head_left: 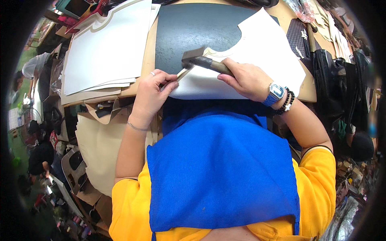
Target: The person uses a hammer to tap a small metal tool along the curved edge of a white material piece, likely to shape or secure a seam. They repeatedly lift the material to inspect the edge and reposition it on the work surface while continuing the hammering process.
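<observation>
A hammer [209, 64] is in my right hand [247, 78], its handle in my grip and its dark head up against the edge of a white sheet piece [261, 52]. That piece has a curved, cut-in edge and lies partly over a dark grey board [185, 28]. At its left side, my left hand [155, 86] pinches a narrow cream-coloured edge strip [183, 74] between thumb and fingers, close to the hammer head. The hammer hides part of that edge, so I cannot tell whether they touch.
Several white sheet pieces [106, 52] are stacked left of the board on the tan table. Black material [325, 84] hangs at the right edge. Beige sheets [102, 148] stand below the table's left front. Other people [38, 160] are at the far left.
</observation>
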`<control>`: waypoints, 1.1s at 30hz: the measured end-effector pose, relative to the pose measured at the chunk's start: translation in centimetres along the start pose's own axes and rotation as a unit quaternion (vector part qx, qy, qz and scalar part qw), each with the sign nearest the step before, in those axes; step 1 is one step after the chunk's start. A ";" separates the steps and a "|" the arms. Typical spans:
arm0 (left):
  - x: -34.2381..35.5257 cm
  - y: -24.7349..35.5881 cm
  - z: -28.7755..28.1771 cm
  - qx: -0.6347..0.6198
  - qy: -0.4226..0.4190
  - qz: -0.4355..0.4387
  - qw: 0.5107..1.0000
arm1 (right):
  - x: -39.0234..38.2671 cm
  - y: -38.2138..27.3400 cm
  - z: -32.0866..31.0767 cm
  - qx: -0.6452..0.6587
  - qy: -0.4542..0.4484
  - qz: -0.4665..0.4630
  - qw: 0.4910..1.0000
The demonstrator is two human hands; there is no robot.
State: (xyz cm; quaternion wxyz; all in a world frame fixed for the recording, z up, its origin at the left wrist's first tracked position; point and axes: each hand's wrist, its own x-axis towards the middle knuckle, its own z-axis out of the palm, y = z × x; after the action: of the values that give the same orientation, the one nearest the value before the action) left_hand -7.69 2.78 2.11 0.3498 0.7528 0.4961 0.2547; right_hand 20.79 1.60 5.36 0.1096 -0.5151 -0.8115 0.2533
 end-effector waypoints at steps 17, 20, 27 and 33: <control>9.7 -2.0 -3.6 0.353 0.230 0.164 0.892 | -1.7 6.1 -3.7 -0.056 0.207 0.174 0.961; 10.2 -0.4 1.5 0.267 0.098 0.110 0.952 | -3.4 13.9 -4.4 -0.099 0.383 0.212 0.893; 3.8 5.9 10.2 0.294 -0.103 0.203 0.928 | -6.8 26.9 -7.1 -0.177 0.304 0.324 0.878; 2.2 4.0 -0.4 -0.188 -0.039 0.052 0.980 | -8.0 36.6 -8.1 -0.113 0.251 0.332 0.902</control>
State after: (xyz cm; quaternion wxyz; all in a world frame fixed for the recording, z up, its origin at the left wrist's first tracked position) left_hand -4.84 3.90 5.54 0.4903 0.7076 0.3855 0.3320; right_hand 56.43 9.39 -6.32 0.1598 -0.8103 -0.5620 0.0437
